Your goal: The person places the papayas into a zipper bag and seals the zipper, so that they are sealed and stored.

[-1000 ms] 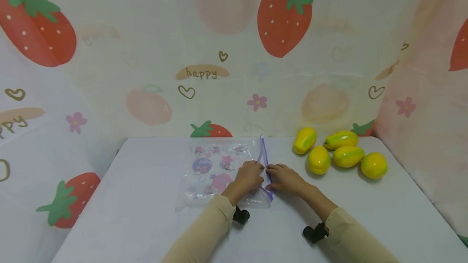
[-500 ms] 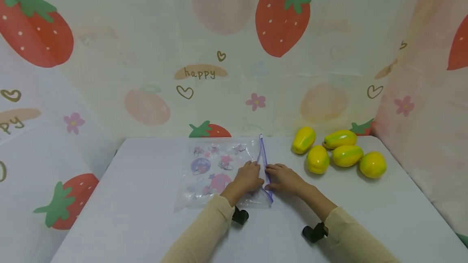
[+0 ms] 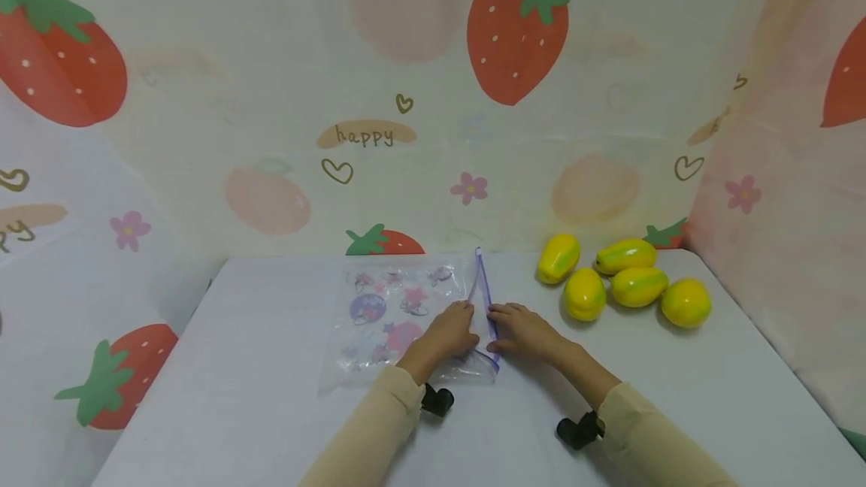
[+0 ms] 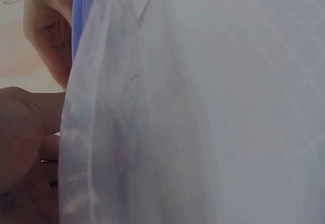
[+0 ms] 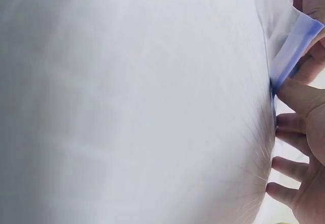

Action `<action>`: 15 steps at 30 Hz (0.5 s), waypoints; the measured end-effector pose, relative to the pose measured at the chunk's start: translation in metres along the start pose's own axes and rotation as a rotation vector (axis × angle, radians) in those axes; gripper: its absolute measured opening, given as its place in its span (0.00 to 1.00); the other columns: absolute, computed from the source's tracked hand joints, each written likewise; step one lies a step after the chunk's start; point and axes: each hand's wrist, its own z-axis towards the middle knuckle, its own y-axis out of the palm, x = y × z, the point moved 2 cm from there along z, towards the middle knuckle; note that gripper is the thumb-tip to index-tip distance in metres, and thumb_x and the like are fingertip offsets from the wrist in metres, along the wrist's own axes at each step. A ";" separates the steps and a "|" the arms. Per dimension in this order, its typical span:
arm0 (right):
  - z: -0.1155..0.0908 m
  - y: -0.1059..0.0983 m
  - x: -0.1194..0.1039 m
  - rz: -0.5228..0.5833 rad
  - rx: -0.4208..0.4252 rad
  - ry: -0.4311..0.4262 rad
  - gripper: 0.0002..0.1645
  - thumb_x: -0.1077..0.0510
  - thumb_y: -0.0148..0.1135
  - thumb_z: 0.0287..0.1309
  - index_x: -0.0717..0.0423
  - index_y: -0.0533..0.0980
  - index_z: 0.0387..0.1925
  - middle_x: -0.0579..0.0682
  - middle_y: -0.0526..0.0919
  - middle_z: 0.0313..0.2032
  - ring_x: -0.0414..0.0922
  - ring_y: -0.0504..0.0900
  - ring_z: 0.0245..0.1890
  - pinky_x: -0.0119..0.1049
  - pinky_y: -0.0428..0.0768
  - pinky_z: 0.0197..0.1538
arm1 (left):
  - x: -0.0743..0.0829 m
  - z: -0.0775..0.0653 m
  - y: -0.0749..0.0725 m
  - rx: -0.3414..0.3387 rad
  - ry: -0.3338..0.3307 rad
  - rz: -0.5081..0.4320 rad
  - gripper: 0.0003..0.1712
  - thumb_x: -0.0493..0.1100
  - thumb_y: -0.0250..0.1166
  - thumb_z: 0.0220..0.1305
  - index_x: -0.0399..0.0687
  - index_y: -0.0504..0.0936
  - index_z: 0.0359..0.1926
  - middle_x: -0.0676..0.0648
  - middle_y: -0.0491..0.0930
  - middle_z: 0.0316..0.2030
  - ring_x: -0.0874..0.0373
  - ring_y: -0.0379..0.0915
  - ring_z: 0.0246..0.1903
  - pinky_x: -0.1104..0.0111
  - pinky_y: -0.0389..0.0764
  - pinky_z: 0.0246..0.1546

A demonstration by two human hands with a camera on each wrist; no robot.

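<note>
Right hand (image 3: 524, 331) at bag (image 3: 389, 322), "happy" on backdrop (image 3: 419, 201)

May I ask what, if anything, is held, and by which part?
Left hand: the bag, apparently by its purple edge. Right hand: touching that edge; grip unclear.

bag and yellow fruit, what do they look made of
The bag looks like thin, glossy plastic film: the white table shows through and creases catch light. The yellow fruit have smooth, shiny skins with bright highlights; perhaps painted plastic or foam, though real fruit can't be ruled out.
</note>
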 end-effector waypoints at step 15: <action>0.003 0.000 0.001 0.005 -0.012 -0.011 0.36 0.48 0.68 0.57 0.61 0.72 0.63 0.58 0.71 0.67 0.60 0.66 0.68 0.58 0.66 0.67 | -0.005 -0.004 0.006 0.017 -0.023 0.048 0.49 0.58 0.75 0.51 0.31 0.68 0.64 0.36 0.69 0.65 0.47 0.66 0.66 0.60 0.70 0.65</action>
